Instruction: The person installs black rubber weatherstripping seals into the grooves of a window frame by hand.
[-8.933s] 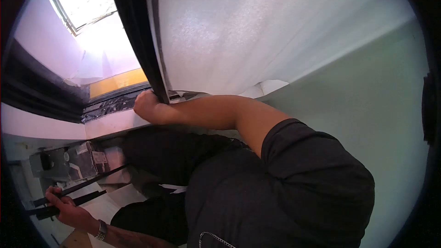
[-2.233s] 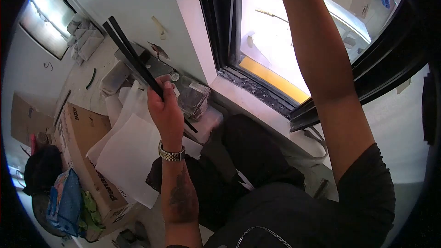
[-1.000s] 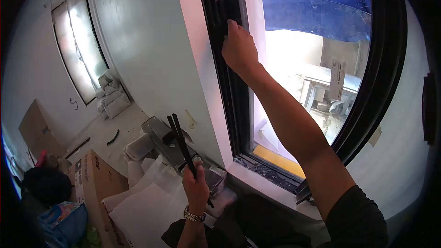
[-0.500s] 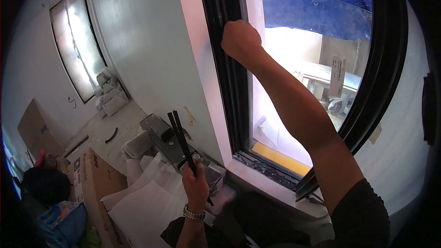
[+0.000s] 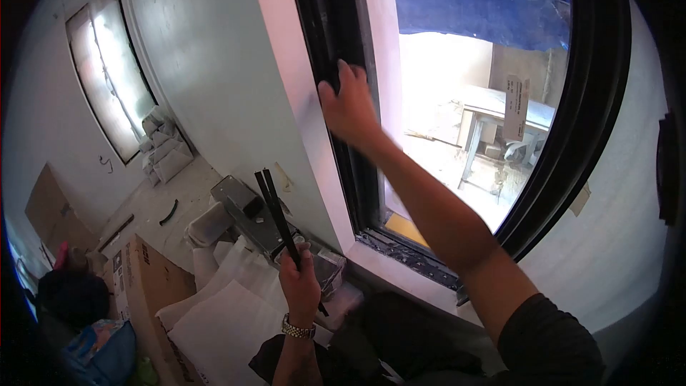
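Observation:
My left hand (image 5: 300, 287), with a metal watch at the wrist, is closed around a few thin black strips (image 5: 276, 209). They stick up above the fist, and one end shows below it. My right hand (image 5: 350, 106) is raised at the left side of the black window frame (image 5: 341, 36). Its thumb and fingers are apart, with the tips at or very close to the frame; nothing shows between them. Beside that hand stands a glass pane (image 5: 457, 11), its curved-looking top edge visible and a paper label (image 5: 516, 109) stuck on it.
Below the window runs a sill (image 5: 400, 279) with dark debris in the track. At lower left are a cardboard box (image 5: 153, 279), white sheets (image 5: 221, 322), a grey metal piece (image 5: 246, 204) and a blue bag (image 5: 103, 350). Wrapped bundles (image 5: 166, 150) lie by the far window.
My right hand has moved down along the frame and gone from a fist to spread fingers. The left hand still holds the black strips. The view has shifted slightly.

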{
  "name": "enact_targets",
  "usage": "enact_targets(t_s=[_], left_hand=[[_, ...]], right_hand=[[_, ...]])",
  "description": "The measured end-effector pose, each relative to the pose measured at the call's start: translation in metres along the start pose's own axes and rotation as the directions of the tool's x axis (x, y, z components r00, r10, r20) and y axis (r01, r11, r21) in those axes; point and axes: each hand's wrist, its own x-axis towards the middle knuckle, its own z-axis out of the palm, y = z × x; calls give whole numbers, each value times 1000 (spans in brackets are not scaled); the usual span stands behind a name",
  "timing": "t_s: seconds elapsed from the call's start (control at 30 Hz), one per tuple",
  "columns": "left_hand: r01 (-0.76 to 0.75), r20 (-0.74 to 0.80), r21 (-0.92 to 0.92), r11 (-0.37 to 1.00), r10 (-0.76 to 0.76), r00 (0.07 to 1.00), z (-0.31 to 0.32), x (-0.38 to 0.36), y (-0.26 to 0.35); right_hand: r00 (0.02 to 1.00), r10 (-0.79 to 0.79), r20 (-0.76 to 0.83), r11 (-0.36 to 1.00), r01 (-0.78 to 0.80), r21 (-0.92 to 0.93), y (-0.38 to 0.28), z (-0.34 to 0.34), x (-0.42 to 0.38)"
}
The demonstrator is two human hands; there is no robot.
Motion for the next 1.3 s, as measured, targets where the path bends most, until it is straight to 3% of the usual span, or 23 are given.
enact_targets(t_s=[0.07, 0.3, 0.57, 0.63, 0.67, 0.73, 0.87, 0.9, 0.93, 0.97, 1.03, 1.07, 1.1, 1.17, 1.3], left_hand=[[-23, -3, 50, 998, 23, 1000, 3, 0, 0], [-6, 12, 52, 999, 5, 1000, 1, 1, -11], [-10, 10, 60, 998, 10, 1000, 6, 4, -5], [-5, 31, 70, 998, 3, 1000, 4, 2, -10], [43, 37, 92, 995, -46, 998, 3, 3, -11], [110, 51, 128, 986, -118, 992, 2, 3, -9], [100, 28, 39, 994, -102, 994, 1, 0, 5], [86, 15, 31, 996, -87, 996, 1, 0, 7], [104, 14, 33, 994, -105, 994, 1, 1, 9], [107, 20, 21, 994, -108, 994, 0, 1, 11], [125, 19, 10, 992, -125, 992, 0, 1, 15], [114, 17, -2, 993, -114, 993, -1, 1, 13], [103, 15, -13, 995, -103, 995, 0, 2, 12], [105, 17, 10, 994, -105, 994, -1, 4, 9], [109, 44, 9, 994, -109, 993, -4, 5, 10]], right_hand=[[995, -10, -95, 960, 37, 278, 21, 25, -31], [951, 283, -120, 922, -236, 306, 35, 64, -106], [915, 357, -190, 897, -278, 344, 25, 78, -105], [930, 285, -233, 937, -218, 273, 29, 74, -107], [924, 304, -231, 932, -239, 271, 36, 70, -108], [966, 183, -183, 945, -122, 304, 61, 60, -114], [936, 351, 4, 869, -328, 370, 136, 63, -154], [813, 551, 187, 693, -571, 441, 162, 71, -170], [629, 682, 373, 459, -765, 451, 176, 72, -180], [617, 688, 383, 453, -777, 437, 189, 72, -190], [214, 729, 651, -173, -862, 477, 198, 71, -199], [123, 769, 627, -167, -908, 383, 196, 72, -195], [112, 769, 630, -170, -913, 371, 205, 78, -191], [152, 553, 819, -238, -913, 330, 218, 84, -189], [86, 469, 879, -230, -949, 216, 196, 61, -180]])
